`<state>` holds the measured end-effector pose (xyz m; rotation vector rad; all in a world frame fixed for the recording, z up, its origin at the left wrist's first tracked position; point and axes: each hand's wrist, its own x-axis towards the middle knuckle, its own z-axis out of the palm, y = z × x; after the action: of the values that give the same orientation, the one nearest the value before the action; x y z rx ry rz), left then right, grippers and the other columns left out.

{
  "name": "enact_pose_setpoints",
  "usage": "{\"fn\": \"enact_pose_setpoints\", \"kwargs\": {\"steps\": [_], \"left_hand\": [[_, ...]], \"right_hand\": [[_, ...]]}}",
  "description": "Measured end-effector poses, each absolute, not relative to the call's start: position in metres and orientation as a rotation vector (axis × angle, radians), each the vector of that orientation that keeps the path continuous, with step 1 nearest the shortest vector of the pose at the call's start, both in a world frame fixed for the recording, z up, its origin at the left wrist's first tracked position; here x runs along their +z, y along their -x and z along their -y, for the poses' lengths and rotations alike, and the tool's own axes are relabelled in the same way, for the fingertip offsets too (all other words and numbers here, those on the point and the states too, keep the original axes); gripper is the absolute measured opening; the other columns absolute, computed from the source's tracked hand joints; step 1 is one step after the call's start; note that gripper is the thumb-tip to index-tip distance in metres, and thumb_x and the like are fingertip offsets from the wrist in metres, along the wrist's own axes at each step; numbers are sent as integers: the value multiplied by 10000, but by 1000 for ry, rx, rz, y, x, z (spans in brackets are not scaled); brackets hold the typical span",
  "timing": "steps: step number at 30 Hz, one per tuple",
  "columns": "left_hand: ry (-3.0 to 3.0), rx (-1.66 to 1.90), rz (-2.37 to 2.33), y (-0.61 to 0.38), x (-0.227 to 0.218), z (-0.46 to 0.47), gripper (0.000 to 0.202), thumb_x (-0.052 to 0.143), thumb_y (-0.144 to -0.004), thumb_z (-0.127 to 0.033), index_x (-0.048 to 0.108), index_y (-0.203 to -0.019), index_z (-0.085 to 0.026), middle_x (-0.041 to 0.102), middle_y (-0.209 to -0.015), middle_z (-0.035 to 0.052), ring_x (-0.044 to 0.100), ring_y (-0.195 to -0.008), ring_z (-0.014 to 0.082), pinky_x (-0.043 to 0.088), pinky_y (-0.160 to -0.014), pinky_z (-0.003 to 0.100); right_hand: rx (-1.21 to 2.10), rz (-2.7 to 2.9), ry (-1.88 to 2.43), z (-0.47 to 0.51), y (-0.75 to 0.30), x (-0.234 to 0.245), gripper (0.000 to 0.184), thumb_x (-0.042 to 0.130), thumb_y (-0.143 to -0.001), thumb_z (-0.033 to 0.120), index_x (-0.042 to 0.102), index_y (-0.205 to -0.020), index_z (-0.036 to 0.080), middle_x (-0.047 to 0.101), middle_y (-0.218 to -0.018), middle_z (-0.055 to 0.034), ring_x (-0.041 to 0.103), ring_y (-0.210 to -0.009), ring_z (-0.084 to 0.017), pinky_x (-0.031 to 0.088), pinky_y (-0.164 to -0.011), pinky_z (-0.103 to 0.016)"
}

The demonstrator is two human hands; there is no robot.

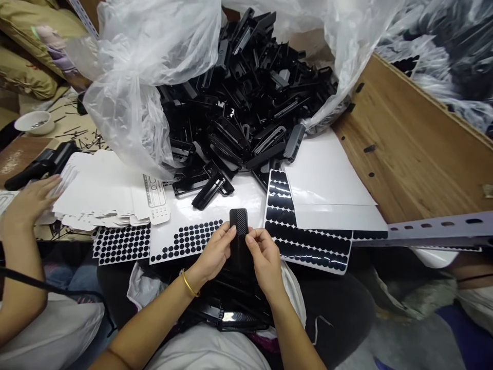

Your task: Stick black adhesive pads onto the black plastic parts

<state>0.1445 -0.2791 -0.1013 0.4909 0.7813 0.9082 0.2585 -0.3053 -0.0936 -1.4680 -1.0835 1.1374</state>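
A black plastic piece with a carbon-fibre-like pattern (239, 222) stands upright between my hands above the table's near edge. My left hand (214, 254) pinches its left side, with a yellow bangle on the wrist. My right hand (265, 258) grips its right edge between thumb and fingers. Just left of the piece lies a white sheet of round black stickers (188, 240), with part of its dots gone. Another sticker sheet (308, 246), with glossy black rows, is to the right. Several more black plastic pieces (227, 316) lie in my lap.
A large heap of black plastic parts (246, 103) spills from a clear plastic bag (138, 67). White printed cards (103, 185) are stacked at left, near a co-worker's hand (31, 198). A wooden board (419, 149) stands at right beside blank white sheets (327, 180).
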Motion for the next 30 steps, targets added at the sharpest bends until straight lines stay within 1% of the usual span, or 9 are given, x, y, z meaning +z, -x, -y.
{"fn": "enact_pose_setpoints", "kwargs": {"steps": [7,15,20,23,25,27,30], "left_hand": [[-437,908,-784,-145,-96,282,260,631,-792,-335,621,-993,-170,660,-1065,58,586,-1042,186,439,-910,297],[-487,967,-847,-149,-91,284,283,657,-759,-356,616,-977,-181,666,-977,40,577,-1043,193,407,-951,335],[-590,974,-920,-149,-93,284,273,646,-765,-374,600,-953,-182,644,-962,27,568,-1012,180,392,-956,327],[-714,969,-974,-146,-96,282,232,611,-795,-386,591,-887,-175,625,-925,14,564,-959,156,408,-923,299],[-764,922,-964,-143,-96,281,233,593,-807,-393,587,-858,-166,623,-899,13,573,-917,146,434,-882,285],[-717,824,-903,-141,-94,279,260,589,-808,-407,586,-897,-162,636,-897,26,599,-885,154,473,-831,299],[-574,684,-822,-138,-89,277,315,596,-801,-415,572,-978,-155,662,-915,69,645,-838,189,529,-740,339]], "right_hand": [[1101,1102,1529,305,-257,-95,163,488,-825,344,489,-743,203,450,-634,30,392,-553,-111,331,-505,-232],[1025,1147,1562,308,-251,-95,153,462,-847,326,475,-751,207,483,-680,20,439,-600,-125,361,-555,-249],[905,1276,1597,307,-250,-99,120,444,-850,281,463,-753,213,498,-685,14,452,-588,-130,368,-554,-257],[828,1383,1571,304,-250,-101,105,436,-845,234,444,-742,217,508,-690,12,466,-588,-129,380,-561,-257],[810,1421,1550,303,-253,-101,89,454,-839,233,439,-753,219,516,-690,18,479,-580,-126,391,-558,-255],[759,1366,1560,304,-262,-99,60,479,-836,251,448,-797,218,527,-702,23,502,-585,-127,407,-559,-253],[570,1185,1623,311,-286,-97,70,496,-844,278,470,-852,213,536,-733,17,532,-639,-134,427,-588,-256]]}}
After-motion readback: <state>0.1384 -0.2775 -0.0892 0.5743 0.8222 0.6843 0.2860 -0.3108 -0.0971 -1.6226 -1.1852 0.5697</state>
